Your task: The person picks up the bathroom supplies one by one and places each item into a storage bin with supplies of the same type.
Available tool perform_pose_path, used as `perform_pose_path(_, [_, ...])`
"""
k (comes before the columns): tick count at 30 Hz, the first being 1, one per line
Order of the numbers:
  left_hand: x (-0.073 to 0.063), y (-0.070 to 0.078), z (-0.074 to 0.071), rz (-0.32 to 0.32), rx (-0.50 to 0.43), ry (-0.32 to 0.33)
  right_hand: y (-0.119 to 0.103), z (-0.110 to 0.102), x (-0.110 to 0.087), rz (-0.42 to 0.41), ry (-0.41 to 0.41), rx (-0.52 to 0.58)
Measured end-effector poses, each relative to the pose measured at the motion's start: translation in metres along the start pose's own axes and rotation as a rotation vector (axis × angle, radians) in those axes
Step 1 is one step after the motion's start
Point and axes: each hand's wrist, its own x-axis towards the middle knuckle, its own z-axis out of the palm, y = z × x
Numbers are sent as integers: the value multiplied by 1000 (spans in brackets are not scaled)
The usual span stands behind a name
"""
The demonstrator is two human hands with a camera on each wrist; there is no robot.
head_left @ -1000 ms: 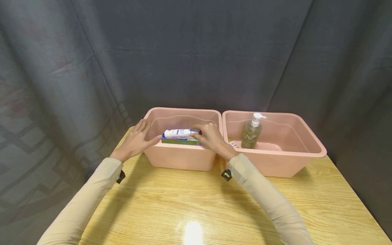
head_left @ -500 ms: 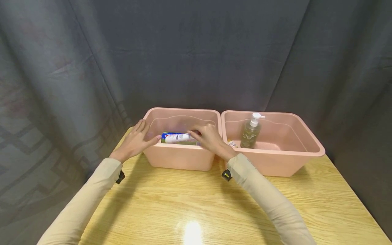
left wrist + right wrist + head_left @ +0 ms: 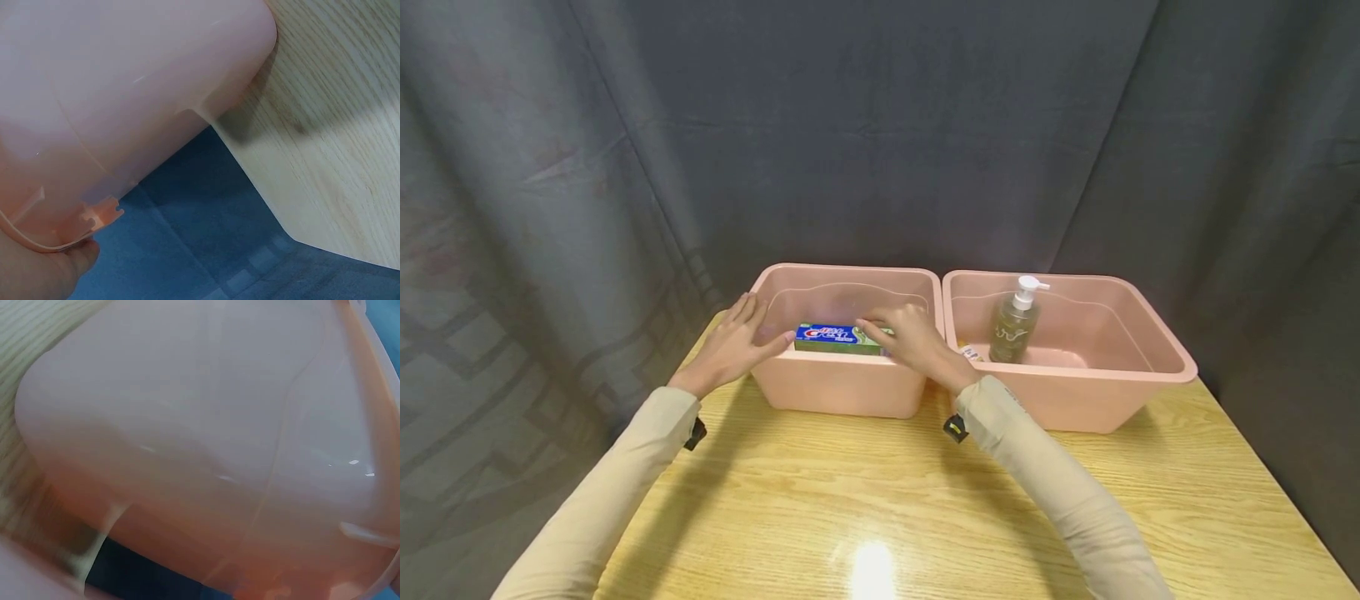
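A pink bin (image 3: 842, 383) stands at the left of the table. Over its near left corner lies my left hand (image 3: 730, 346), thumb on the front rim, other fingers over the side. The left wrist view shows a fingertip (image 3: 87, 255) hooked under the rim. Inside, by the front wall, lies a blue and green Crest toothpaste box (image 3: 827, 336). My right hand (image 3: 913, 337) reaches over the front rim and pinches the box's right end with bent fingers. Some of those fingers are hidden. In the right wrist view, pink bin wall (image 3: 187, 425) fills most of the picture.
A second pink bin (image 3: 1097, 404) stands alongside on the right. In it are a clear pump bottle (image 3: 1015, 329) with a white pump and a small white and yellow item (image 3: 970, 352). Grey curtain (image 3: 880, 142) hangs behind the wooden table (image 3: 820, 500).
A white tube held by my right hand above the box has dropped lower and out of sight. The box's printed top now shows. My right fingertips reach slightly farther left; the left hand stays put.
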Motion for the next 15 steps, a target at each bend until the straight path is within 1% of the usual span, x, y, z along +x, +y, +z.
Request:
perform_pose_path(7, [-3, 1, 0, -11, -12, -2, -2, 1, 0, 5, 7, -48])
perform_pose_path(15, [-2, 1, 0, -21, -27, -9, -2, -2, 1, 21, 20, -61])
